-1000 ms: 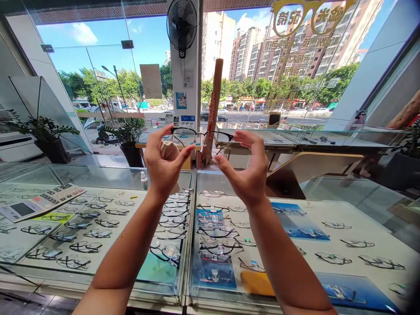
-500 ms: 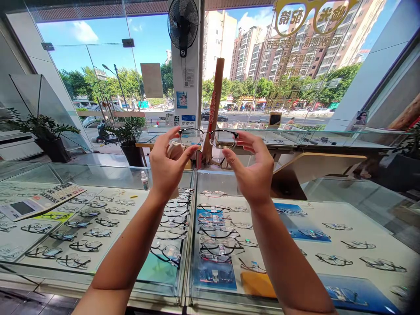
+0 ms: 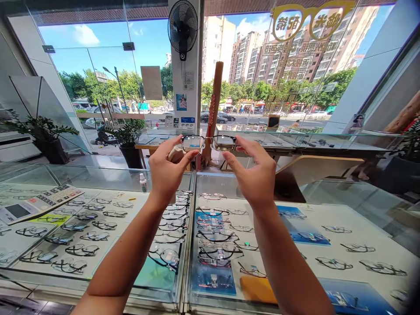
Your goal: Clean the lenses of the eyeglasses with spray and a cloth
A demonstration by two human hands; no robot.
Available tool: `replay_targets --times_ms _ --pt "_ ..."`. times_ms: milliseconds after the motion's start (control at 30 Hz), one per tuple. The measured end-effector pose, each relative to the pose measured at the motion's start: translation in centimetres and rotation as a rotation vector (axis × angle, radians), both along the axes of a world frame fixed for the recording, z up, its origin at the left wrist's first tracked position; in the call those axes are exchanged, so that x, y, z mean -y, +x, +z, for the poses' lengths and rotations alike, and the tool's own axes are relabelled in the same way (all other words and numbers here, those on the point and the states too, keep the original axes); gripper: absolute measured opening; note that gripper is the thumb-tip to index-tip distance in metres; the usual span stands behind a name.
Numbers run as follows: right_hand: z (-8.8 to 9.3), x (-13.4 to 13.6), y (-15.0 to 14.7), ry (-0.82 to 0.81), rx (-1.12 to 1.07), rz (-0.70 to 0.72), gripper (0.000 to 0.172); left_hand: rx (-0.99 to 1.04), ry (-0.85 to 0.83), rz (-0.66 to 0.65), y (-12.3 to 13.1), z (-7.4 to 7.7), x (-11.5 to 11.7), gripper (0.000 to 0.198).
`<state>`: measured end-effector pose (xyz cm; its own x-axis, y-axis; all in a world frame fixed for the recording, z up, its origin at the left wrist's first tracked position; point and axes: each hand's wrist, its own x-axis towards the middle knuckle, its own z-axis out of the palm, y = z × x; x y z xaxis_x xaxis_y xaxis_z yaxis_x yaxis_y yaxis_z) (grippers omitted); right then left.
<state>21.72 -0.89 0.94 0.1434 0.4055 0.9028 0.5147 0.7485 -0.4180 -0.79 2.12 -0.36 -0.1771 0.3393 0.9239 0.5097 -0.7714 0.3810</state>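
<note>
A pair of dark-framed eyeglasses (image 3: 208, 143) is held up level in front of me, against the window. My left hand (image 3: 171, 168) pinches the left end of the frame between thumb and fingers. My right hand (image 3: 252, 172) grips the right end in the same way. The bridge stands free between my hands. The temple arms are mostly hidden behind the frame and my fingers. A pale beige lump (image 3: 176, 154), perhaps a cloth, shows just behind my left fingers. I cannot tell whether that hand holds it.
Below my forearms lie two glass-topped display counters (image 3: 193, 183) full of eyeglasses on white and blue cards. A small spray bottle (image 3: 143, 183) stands inside the left counter. A wall fan (image 3: 183, 26) and a wooden pole (image 3: 213, 105) stand ahead, before the window.
Both hands have moved right with the eyeglasses since the oldest frame. The lenses now look flatter, as the frame has tilted, and the grip is unchanged.
</note>
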Motion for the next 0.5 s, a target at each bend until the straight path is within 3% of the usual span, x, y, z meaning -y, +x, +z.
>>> replay_targets --times_ms 500 --pt "0.03 0.20 0.07 -0.060 -0.013 0.014 0.042 0.036 0.024 0.041 0.14 0.50 0.38 0.055"
